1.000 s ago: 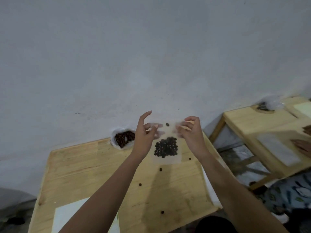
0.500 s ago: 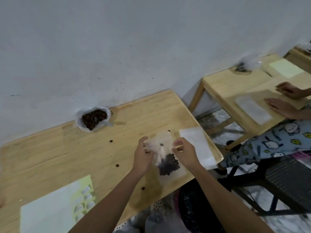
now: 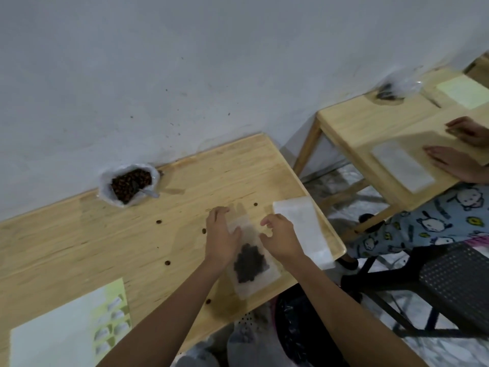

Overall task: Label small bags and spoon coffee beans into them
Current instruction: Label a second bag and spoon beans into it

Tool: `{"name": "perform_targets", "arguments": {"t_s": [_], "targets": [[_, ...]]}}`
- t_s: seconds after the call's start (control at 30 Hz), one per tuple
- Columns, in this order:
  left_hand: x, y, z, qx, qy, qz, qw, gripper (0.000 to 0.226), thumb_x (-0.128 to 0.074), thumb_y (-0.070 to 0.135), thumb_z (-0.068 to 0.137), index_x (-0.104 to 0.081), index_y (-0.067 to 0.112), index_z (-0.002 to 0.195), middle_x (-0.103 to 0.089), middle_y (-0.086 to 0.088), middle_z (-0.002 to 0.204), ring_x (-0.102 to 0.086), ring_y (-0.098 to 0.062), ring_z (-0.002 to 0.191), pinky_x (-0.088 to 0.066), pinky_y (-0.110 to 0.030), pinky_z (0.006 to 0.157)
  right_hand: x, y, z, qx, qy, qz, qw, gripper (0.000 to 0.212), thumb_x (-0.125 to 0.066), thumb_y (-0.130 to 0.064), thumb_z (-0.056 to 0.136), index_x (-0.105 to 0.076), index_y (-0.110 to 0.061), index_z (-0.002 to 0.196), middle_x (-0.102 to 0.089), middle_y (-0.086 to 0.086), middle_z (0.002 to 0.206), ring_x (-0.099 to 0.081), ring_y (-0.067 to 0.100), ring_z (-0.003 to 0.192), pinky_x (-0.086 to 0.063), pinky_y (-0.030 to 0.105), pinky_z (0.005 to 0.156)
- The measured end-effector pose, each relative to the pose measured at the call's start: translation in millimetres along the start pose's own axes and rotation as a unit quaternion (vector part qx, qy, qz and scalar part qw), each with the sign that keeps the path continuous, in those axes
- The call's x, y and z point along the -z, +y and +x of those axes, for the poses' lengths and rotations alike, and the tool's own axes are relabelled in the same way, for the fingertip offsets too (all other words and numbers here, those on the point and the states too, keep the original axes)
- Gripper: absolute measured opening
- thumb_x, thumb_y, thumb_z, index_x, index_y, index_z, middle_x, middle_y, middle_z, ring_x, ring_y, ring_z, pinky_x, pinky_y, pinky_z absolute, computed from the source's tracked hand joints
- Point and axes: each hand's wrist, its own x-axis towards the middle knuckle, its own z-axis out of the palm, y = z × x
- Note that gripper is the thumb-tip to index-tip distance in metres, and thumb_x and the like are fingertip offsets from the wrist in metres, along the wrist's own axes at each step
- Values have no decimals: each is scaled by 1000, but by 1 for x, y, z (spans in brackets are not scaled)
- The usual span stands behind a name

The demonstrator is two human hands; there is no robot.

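A small clear bag with a dark heap of coffee beans lies flat on the wooden table, near its front edge. My left hand rests flat on the bag's upper left part, thumb on the plastic. My right hand sits at the bag's right edge with loosely curled fingers, its thumb touching the plastic. At the back by the wall stands an open white bag of coffee beans with a spoon in it.
A stack of empty white bags lies at the table's right edge. A sheet of labels is at the front left. Loose beans dot the wood. Another person's hands rest on a second table to the right, beside a black chair.
The bag was held up in the air by its top with both hands; it has come down and now lies flat on the table under my hands.
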Motion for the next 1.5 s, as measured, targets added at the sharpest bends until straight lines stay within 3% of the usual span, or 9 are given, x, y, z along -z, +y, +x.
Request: {"name": "perform_targets", "arguments": {"t_s": [0.2,0.43,0.77,0.93,1.0,1.1,1.3,1.4,1.5], "targets": [[-42,49,16,-18,-98,-67,993,48,-58,13,90,-41,9,135,-39,-6,136,-41,-19,125,-33,-22,101,52,41,13,-44,130,10,991,33,-59,-7,85,-56,-6,118,-54,12,119,-53,25,111,-39,23,82],[-84,61,16,2,-165,-45,985,68,-56,19,92,-19,2,146,-22,-12,153,-23,-23,141,-19,-26,111,66,83,16,-116,65,-60,989,45,-51,-16,92,-43,-7,135,-50,11,133,-43,26,125,-36,26,95],[-91,60,21,-28,-150,-31,988,64,-51,18,95,-16,7,148,-14,-4,157,-13,-15,144,-9,-8,100,59,78,18,-132,150,2,980,42,-52,-11,91,-50,-5,133,-56,10,132,-49,25,123,-36,28,103],[-89,63,19,-50,-108,-48,992,57,-50,17,95,-26,5,145,-26,-7,153,-23,-17,141,-12,-12,105,55,77,19,-134,213,47,967,30,-58,-9,87,-61,-4,117,-64,11,113,-58,26,106,-44,30,90],[-85,68,19,-53,-79,-84,992,50,-52,14,93,-36,6,140,-39,-5,142,-40,-17,128,-28,-18,105,57,75,19,-123,243,66,960,21,-62,-7,84,-62,-4,105,-63,11,103,-58,24,96,-41,24,79],[-72,77,23,-53,-39,-175,982,40,-56,9,89,-48,13,129,-51,3,115,-53,-11,98,-48,-23,86,66,66,20,-99,257,119,954,11,-61,-6,86,-61,-11,95,-60,9,95,-56,21,86,-38,18,69],[-20,85,56,-64,-137,-238,959,14,-59,7,90,-62,16,99,-68,-1,87,-66,-11,73,-52,-27,69,87,24,40,8,211,169,963,16,-59,1,85,-67,-8,96,-61,12,91,-57,17,79,-46,21,71],[25,88,67,-75,-163,-242,953,12,-55,6,92,-64,12,98,-71,-10,86,-69,-16,70,-55,-25,65,94,-15,55,65,175,148,971,17,-61,2,84,-68,-4,99,-62,8,91,-58,15,81,-45,13,72],[75,82,71,-69,-106,-252,960,13,-55,6,92,-65,8,100,-70,-10,83,-70,-25,80,-57,-29,68,89,-62,69,136,196,127,963,16,-64,3,81,-67,-3,96,-59,8,91,-60,20,80,-50,22,75]]}}
